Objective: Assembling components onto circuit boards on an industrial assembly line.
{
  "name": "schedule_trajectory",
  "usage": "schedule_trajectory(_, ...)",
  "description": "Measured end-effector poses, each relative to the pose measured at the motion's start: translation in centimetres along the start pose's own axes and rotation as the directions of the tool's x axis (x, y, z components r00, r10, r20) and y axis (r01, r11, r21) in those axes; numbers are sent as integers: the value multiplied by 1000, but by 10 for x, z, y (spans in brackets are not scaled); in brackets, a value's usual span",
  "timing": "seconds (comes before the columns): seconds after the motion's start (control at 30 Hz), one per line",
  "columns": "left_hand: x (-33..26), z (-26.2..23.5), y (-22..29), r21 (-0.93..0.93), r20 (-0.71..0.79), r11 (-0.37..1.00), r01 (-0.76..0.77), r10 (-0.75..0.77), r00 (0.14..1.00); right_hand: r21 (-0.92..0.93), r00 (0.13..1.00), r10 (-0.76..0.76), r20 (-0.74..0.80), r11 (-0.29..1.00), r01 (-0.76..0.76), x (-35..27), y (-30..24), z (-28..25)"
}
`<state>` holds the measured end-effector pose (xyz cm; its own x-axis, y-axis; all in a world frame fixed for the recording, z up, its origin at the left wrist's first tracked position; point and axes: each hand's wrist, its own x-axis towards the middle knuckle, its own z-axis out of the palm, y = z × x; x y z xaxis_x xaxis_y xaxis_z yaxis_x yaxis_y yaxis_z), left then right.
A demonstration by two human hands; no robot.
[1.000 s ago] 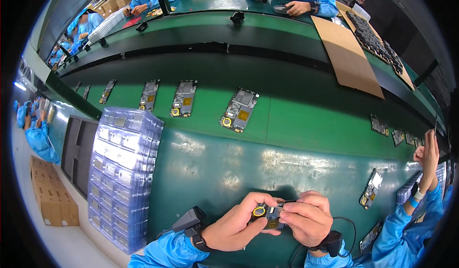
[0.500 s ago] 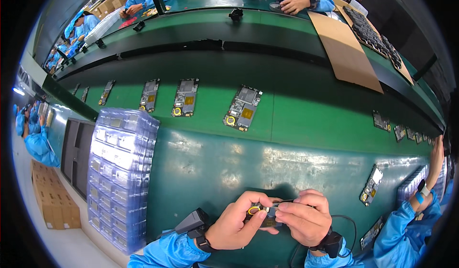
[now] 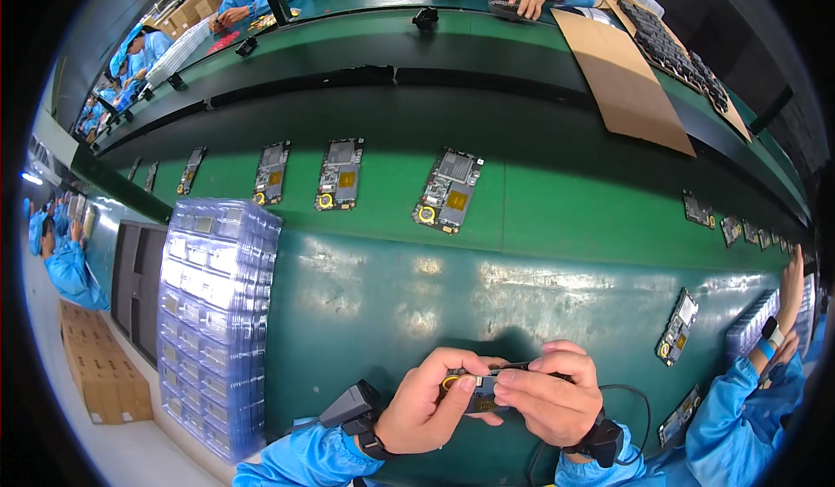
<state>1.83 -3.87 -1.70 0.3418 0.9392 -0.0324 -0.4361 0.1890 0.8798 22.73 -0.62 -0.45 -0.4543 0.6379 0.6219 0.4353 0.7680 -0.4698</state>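
Circuit board (image 3: 481, 403) is held over the green counter (image 3: 365, 313), to the right of the clear tray stack (image 3: 217, 330), and is partly hidden by both hands. The end nearer the tray stack is clasped by the left hand (image 3: 416, 409), its grip closed on the board beside a yellow round part (image 3: 449, 383). The end farther from the tray stack is pinched by the right hand (image 3: 551, 398) in a narrow grip; whether a separate small piece is also held there cannot be told. Another board (image 3: 678, 326) is laid on the counter, well to the right of the tray stack. More boards are spaced along the green belt (image 3: 557, 217), behind the tray stack, the nearest large one (image 3: 450, 191) being placed behind and to its right. A co-worker's hand (image 3: 792, 287) is raised by the belt, far right of the tray stack. A cardboard box (image 3: 104, 365) is set to the tray stack's left.
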Motion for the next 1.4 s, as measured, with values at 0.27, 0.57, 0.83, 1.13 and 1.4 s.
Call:
schedule_trajectory(0.27,-2,-1,-3,110,-21,992,-66,69,997,21,1000,14,21,1000,-14,2,-2,2)
schedule_trajectory(0.57,-2,1,-8,173,-54,976,-134,145,988,32,999,36,3,999,-36,1,-1,5)
schedule_trajectory(0.83,-3,-7,-15,292,-55,930,-221,247,968,142,981,193,-3,971,-190,7,2,8)
schedule_trajectory(1.13,0,-15,-13,396,30,905,-154,155,988,396,847,515,135,755,-522,1,-4,7)
schedule_trajectory(1.4,3,-9,7,128,-95,985,114,-102,990,507,842,474,258,675,-536,8,8,5)
